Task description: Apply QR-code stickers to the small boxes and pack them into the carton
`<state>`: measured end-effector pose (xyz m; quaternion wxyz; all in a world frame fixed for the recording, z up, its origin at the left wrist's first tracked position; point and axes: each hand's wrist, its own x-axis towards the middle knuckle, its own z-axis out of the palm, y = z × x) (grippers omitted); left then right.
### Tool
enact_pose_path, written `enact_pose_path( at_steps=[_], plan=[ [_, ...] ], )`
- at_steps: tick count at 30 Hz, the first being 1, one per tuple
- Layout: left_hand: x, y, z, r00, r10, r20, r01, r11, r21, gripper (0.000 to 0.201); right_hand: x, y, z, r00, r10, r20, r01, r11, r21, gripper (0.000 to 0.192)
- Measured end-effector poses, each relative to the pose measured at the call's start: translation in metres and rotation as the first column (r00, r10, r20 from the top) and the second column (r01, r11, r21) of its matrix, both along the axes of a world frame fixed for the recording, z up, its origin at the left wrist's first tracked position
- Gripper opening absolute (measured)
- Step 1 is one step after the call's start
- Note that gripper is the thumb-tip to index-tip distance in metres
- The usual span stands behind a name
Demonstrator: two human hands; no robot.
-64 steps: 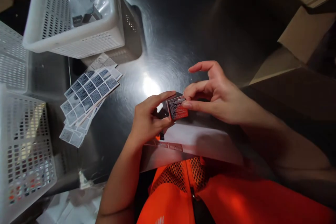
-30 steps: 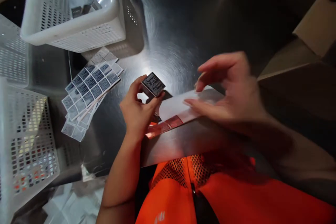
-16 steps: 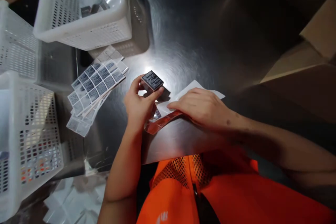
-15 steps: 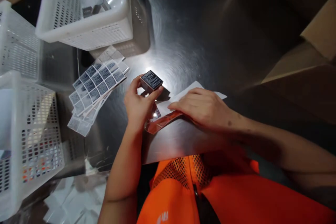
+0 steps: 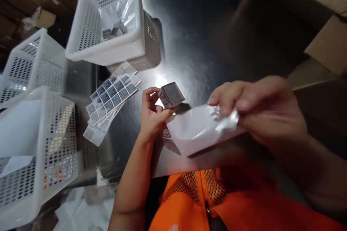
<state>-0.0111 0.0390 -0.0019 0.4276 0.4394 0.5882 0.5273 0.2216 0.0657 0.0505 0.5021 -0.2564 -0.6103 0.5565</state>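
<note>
Nearest, at 6 o'clock: orange vest (image 5: 217,205). Above it, right hand (image 5: 260,112), blurred, grip pinched on white backing sheet (image 5: 195,130), lifted off the steel counter (image 5: 189,25). At 9 o'clock of the sheet: left hand (image 5: 153,115), grip clamped on small dark box (image 5: 170,94). Further toward 10 o'clock: label sheets (image 5: 112,97) flat on counter. Farthest, at 11 o'clock: white basket (image 5: 108,48).

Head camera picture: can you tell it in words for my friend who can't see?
A person's left hand holds up a small dark box, while the right hand lifts a white sheet above a shiny metal table. Sticker sheets and white baskets sit to the left.
</note>
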Motion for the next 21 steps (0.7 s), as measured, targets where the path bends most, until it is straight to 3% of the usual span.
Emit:
enact_pose_path(
  at_steps=[2,5,8,12,21],
  plan=[
    [0.005,-0.004,0.000,0.996,-0.080,0.029,0.080,0.997,0.001,0.057,0.003,0.008,0.003,0.999,-0.046,0.025,0.050,0.981,-0.190,0.021],
    [0.010,-0.007,0.000,0.987,-0.158,0.031,0.159,0.987,-0.024,0.061,0.004,0.016,-0.001,0.995,0.055,0.086,-0.017,0.919,-0.394,0.031],
    [0.013,-0.007,-0.001,0.983,-0.183,0.004,0.183,0.982,-0.042,0.063,0.002,0.018,-0.006,0.987,0.137,0.085,-0.074,0.854,-0.515,0.058],
    [0.013,-0.006,-0.003,0.980,-0.197,-0.042,0.195,0.980,-0.038,0.064,-0.001,0.017,-0.010,0.989,0.120,0.088,-0.049,0.820,-0.570,0.070],
    [0.014,-0.008,-0.003,0.977,-0.175,-0.123,0.176,0.984,-0.009,0.061,-0.006,0.015,-0.013,0.993,0.085,0.082,-0.025,0.831,-0.556,0.068]
  ],
)
